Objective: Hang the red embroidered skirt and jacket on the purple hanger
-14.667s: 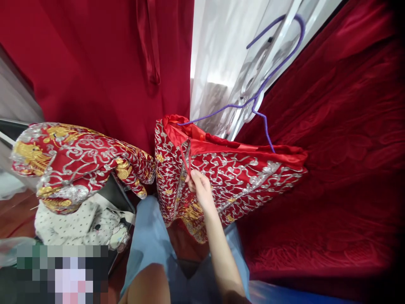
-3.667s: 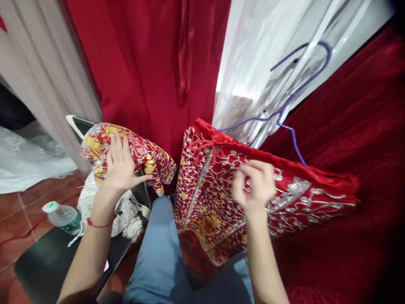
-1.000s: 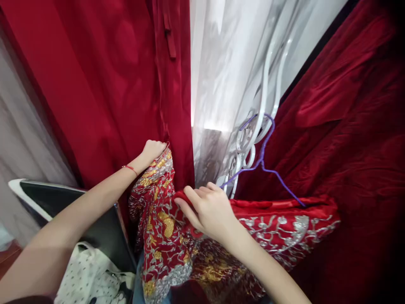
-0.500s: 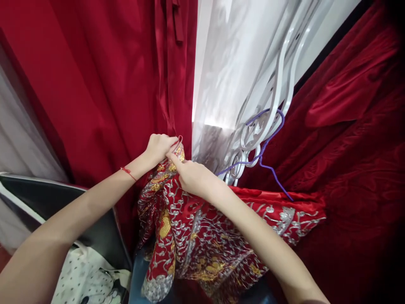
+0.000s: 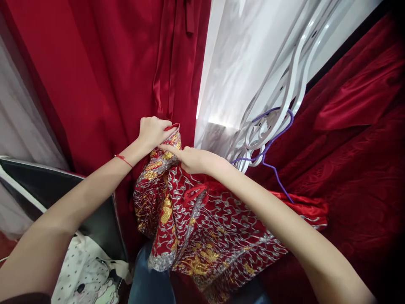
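Observation:
A red garment (image 5: 218,228) with silver and gold embroidery hangs in front of me. My left hand (image 5: 152,133) is closed on the upper edge of its left part, thumb along the rim. Just below and to the right, my right hand (image 5: 194,159) touches the same part, its index finger stretched toward the left hand; its other fingers are curled and partly hidden. A purple hanger (image 5: 263,155) is hooked on white metalwork, one arm running down into the garment's right side. A thin red tie (image 5: 196,192) forms a loop on the front.
White curved metal bars (image 5: 295,71) rise at the right. Red curtain-like cloth (image 5: 104,84) hangs at the left, and dark red patterned fabric (image 5: 357,190) at the right. Below left are a dark chair back (image 5: 91,228) and a white dotted cloth bag (image 5: 82,266).
Both hands have moved slightly up and left in view with the held edge. The red tie loop now shows below my right hand. The garment's lower left end sits higher.

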Motion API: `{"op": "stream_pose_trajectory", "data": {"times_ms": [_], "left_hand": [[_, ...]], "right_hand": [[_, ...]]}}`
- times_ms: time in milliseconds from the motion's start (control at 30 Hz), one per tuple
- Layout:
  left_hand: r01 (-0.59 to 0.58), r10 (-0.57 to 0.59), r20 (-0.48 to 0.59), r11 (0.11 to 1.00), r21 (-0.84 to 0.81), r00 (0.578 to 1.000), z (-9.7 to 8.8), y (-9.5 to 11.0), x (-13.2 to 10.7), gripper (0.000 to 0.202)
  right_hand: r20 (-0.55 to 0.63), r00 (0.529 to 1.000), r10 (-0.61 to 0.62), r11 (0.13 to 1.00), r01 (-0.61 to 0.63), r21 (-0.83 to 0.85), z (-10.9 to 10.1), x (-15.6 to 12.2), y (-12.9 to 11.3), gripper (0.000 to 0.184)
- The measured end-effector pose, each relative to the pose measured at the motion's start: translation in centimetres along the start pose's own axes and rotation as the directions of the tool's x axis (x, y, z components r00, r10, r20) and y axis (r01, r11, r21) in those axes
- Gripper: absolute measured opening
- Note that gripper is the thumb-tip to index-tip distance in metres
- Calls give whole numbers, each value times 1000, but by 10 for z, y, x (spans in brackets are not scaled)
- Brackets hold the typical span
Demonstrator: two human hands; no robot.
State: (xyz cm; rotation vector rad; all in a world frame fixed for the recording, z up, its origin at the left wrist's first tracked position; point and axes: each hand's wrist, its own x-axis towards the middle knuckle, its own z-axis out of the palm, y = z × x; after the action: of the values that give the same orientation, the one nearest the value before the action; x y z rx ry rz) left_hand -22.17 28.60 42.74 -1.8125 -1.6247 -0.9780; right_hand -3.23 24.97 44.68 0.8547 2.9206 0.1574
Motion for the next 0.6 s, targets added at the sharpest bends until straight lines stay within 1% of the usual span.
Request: {"op": "stream_pose_trajectory", "data": {"times_ms": [100, 167, 267, 333, 367, 433, 500, 600], "left_hand": [[-25, 24, -32, 1000, -6, 999, 1, -2, 0, 40], [-33, 34, -32, 999, 11, 999, 1, -2, -1, 39], [-34, 35, -7, 998, 49, 999, 0, -2, -2, 35], [-41, 40, 12, 997, 72, 999, 1, -2, -2, 33], [-46, 45, 19, 996, 78, 999, 2, -3, -2, 33], [-61, 59, 22, 995, 78, 998, 4, -4, -2, 33], [-76, 75, 17, 995, 64, 997, 7, -5, -2, 33], [-73, 71, 36, 997, 41, 997, 10, -5, -2, 32]], "right_hand": [[-6, 999, 41, 999, -41, 14, 0, 2, -3, 91], [-2, 997, 80, 997, -80, 18, 0, 7, -5, 89], [4, 992, 128, 992, -128, -5, 0, 13, -5, 71], [33, 989, 142, 989, -141, -43, -4, 15, 0, 58], [53, 987, 149, 987, -145, -64, -6, 16, 3, 54], [91, 981, 172, 982, -163, -98, -9, 15, 11, 55], [104, 970, 221, 972, -211, -105, -10, 16, 16, 61], [34, 933, 358, 931, -353, -98, -4, 26, 19, 68]]}}
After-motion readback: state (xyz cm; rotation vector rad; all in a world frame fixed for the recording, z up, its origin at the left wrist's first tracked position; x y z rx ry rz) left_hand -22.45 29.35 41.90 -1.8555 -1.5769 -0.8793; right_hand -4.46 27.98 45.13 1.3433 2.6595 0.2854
